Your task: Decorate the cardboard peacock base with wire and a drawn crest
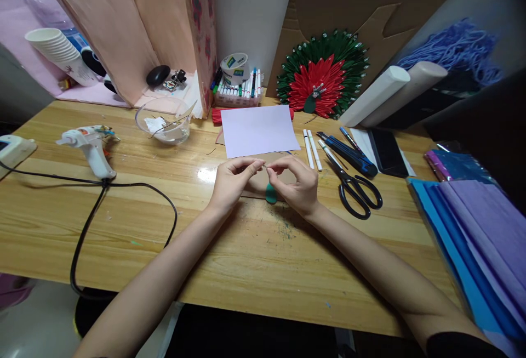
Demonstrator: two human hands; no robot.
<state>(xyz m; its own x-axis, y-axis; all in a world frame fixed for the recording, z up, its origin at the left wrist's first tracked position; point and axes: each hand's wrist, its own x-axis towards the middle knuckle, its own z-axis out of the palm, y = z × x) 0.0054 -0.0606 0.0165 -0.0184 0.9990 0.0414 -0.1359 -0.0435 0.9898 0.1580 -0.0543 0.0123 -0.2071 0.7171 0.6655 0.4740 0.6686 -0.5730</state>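
My left hand (233, 180) and my right hand (296, 182) meet over the middle of the table, thumb and forefinger pinched on each. Between the fingertips shows a small thin brownish strip (264, 166), too small to name surely. A rounded dark green piece (271, 194) shows just below my right fingers; whether it is held or lies on the table I cannot tell. Under both hands lies brown cardboard (257, 189), partly covered by them. Just beyond the fingers is a lilac sheet of paper (259, 130).
Black-handled scissors (356, 189), a blue utility knife (349, 152) and white markers (311, 149) lie right. A glue gun (91, 152) with its black cord (142, 184) stands left, near a clear bowl (178, 135). Behind is a red-and-green peacock craft (320, 81); folded coloured paper (485, 221) lies far right.
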